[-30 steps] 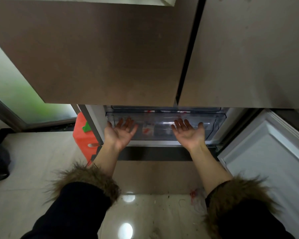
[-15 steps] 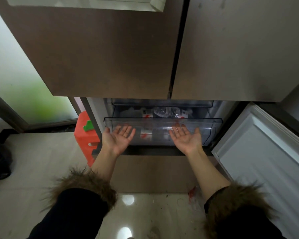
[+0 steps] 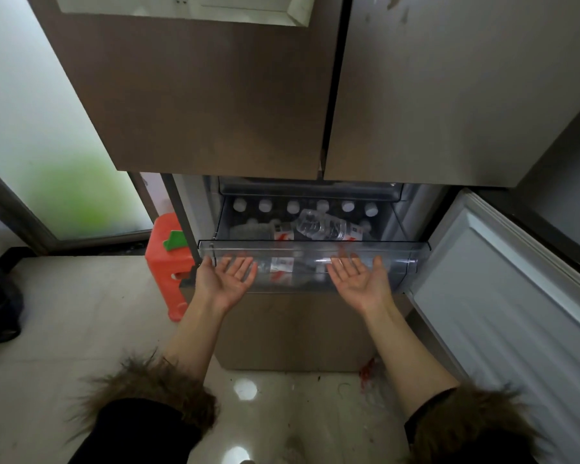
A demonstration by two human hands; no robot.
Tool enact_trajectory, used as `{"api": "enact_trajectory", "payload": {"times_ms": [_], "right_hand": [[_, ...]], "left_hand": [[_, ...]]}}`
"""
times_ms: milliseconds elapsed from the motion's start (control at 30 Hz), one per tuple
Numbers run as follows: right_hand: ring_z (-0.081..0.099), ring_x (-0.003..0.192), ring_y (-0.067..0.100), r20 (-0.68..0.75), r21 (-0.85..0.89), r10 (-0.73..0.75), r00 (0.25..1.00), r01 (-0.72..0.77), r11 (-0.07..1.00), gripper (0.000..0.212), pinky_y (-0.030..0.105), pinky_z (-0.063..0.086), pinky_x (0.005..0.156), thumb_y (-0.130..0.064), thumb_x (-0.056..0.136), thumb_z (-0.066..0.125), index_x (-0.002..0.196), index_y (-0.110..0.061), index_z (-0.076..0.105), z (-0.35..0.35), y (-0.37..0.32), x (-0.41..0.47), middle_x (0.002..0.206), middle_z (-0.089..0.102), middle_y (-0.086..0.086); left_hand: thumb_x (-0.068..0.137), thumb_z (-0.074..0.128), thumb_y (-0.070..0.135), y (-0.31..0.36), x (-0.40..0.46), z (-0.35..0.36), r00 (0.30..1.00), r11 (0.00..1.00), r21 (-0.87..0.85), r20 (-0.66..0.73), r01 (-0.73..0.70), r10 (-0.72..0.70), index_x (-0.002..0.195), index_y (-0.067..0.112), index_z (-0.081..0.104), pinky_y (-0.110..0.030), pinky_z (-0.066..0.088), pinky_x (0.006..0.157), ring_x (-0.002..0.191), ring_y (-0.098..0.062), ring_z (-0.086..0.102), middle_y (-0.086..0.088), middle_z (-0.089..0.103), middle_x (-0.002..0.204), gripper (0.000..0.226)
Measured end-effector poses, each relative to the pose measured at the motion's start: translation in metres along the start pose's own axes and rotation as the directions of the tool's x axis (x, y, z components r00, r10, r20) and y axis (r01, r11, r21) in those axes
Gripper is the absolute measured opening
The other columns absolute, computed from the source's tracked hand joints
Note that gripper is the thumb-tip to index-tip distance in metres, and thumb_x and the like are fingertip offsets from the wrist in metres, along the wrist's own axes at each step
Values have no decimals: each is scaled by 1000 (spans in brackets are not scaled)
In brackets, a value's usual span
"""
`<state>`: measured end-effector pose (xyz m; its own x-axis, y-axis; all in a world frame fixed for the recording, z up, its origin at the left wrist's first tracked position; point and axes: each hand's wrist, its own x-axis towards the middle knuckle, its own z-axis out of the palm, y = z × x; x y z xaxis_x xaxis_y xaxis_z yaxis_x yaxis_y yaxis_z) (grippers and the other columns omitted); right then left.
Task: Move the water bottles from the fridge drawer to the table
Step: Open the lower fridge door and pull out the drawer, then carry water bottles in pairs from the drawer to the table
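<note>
Head view. The clear drawer (image 3: 412, 259) stands pulled out beneath the closed upper fridge doors (image 3: 215, 105). Left hand (image 3: 226, 279) and right hand (image 3: 360, 279) lie palm-up at the drawer's front wall, fingers straight under its lip, grasping nothing. Water bottles (image 3: 322, 226) remain inside the drawer: a row of white caps (image 3: 293, 206) at the back, others lying on their sides in front. An orange stool (image 3: 168, 262) stands on the floor (image 3: 64, 313) left of the fridge.
</note>
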<state>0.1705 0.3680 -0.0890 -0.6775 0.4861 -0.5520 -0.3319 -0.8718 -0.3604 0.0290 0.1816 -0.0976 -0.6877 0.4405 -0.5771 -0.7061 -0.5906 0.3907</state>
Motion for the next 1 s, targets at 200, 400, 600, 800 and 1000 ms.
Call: {"api": "enact_trajectory", "payload": {"times_ms": [200,400,600,800,1000], "right_hand": [[41,132,29,-15,-35,-9,1000,8,999,55,42,27,114,-52,95,33,124,-7,47,-13,6,-21,137,50,13],[39,133,30,-22,-26,-6,1000,5,1000,60,41,28,113,-52,95,35,132,-6,42,-21,9,-43,139,47,14],[37,134,32,-23,10,17,1000,-17,1000,67,42,28,113,-53,93,37,140,-5,34,-30,14,-52,142,43,17],[37,134,32,-29,-26,14,999,-15,1000,63,43,30,112,-50,94,38,138,-5,35,-27,13,-54,142,42,17],[42,131,32,-47,-203,-4,999,-6,979,60,41,36,105,-39,97,39,145,-7,22,-20,5,-50,143,42,17]], "left_hand": [[100,21,41,-6,-19,-12,999,999,49,-33,18,-16,120,9,45,-41,39,95,130,-33,41,-18,39,143,44],[99,24,44,-9,-42,-21,999,996,80,-31,34,-31,115,8,46,-40,38,99,130,-33,42,-18,42,141,45],[98,22,47,-9,-57,-28,998,991,117,-28,57,-54,94,9,48,-37,40,97,128,-32,44,-17,47,138,47],[98,23,47,-7,-52,-29,998,976,210,-21,58,-55,95,12,47,-35,42,95,125,-30,48,-15,49,137,42],[96,23,49,-6,-43,-29,998,967,245,-14,67,-66,95,15,47,-35,50,87,122,-27,51,-12,53,133,42]]}}
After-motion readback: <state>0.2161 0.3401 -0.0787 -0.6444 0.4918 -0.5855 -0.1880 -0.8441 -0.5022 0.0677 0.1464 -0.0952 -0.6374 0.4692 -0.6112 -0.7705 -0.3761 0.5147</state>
